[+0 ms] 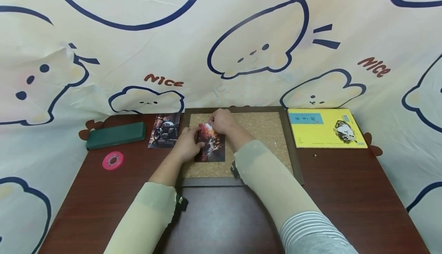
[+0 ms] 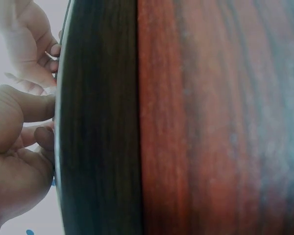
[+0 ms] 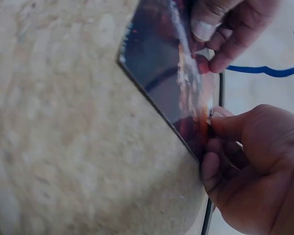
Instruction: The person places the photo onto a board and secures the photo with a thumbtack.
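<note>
Your left hand [image 1: 186, 145] pinches the photo [image 1: 213, 148] by its left edge, over the corkboard's [image 1: 267, 129] left half; beyond, your right hand [image 1: 223, 122] curls at the photo's top (its exact grip I can't tell).

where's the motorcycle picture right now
In the head view, the motorcycle picture lies on the table left of centre, between the green case and the framed cork board.

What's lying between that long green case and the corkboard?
A motorcycle picture lies between the green case and the corkboard; the head view shows this.
</note>
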`<state>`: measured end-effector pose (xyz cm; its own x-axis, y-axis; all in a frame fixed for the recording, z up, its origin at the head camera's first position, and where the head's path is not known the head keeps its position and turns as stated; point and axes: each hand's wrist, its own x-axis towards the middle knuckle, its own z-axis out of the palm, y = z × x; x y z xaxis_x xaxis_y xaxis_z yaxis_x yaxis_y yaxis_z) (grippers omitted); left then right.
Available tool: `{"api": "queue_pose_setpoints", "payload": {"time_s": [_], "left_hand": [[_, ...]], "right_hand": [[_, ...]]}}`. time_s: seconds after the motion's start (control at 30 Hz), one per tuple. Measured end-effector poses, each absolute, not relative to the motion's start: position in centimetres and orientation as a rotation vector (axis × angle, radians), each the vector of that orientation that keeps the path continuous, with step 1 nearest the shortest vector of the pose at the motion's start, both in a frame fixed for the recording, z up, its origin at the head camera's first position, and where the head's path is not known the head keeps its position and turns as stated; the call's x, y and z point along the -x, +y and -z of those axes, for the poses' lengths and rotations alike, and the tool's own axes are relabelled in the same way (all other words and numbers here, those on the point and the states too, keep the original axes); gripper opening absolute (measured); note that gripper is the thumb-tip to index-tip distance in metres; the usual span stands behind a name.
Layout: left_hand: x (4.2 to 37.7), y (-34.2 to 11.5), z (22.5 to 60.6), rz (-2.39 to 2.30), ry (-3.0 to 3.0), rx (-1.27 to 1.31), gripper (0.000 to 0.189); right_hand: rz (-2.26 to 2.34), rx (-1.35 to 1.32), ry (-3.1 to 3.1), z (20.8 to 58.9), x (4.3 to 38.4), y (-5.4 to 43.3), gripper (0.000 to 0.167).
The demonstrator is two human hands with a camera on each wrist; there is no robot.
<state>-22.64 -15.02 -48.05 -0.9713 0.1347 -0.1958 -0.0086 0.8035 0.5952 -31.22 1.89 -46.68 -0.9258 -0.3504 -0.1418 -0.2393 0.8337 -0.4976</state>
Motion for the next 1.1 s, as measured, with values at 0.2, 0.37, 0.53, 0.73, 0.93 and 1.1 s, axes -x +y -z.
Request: {"api": "queue_pose_setpoints", "payload": {"time_s": [0.2, 0.37, 0.53, 0.73, 0.93, 1.1], "left_hand": [[22.7, -14.9, 48.0, -0.914, 2.772, -0.108, 0.065], [22.6, -14.9, 47.9, -0.909, 2.775, -0.109, 0.065], [22.5, -15.0, 47.8, -0.903, 2.777, -0.110, 0.064], [22.5, -14.9, 48.0, -0.904, 2.769, -0.100, 0.064], [22.6, -14.8, 48.1, -0.909, 2.771, -0.104, 0.065], [22.5, -14.9, 47.9, -0.909, 2.768, -0.108, 0.065]], "right_hand": [[0.749, 0.502, 2.774, 46.8, 31.3, 2.4, 0.019], [0.832, 0.585, 2.713, 46.9, 31.0, 3.6, 0.023], [0.910, 0.621, 2.652, 47.3, 30.9, 4.5, 0.029], [0.966, 0.633, 2.592, 47.6, 30.7, 4.8, 0.031], [0.902, 0.713, 2.637, 47.7, 30.6, 4.8, 0.032], [0.891, 0.732, 2.644, 47.8, 30.3, 4.6, 0.032]]}}
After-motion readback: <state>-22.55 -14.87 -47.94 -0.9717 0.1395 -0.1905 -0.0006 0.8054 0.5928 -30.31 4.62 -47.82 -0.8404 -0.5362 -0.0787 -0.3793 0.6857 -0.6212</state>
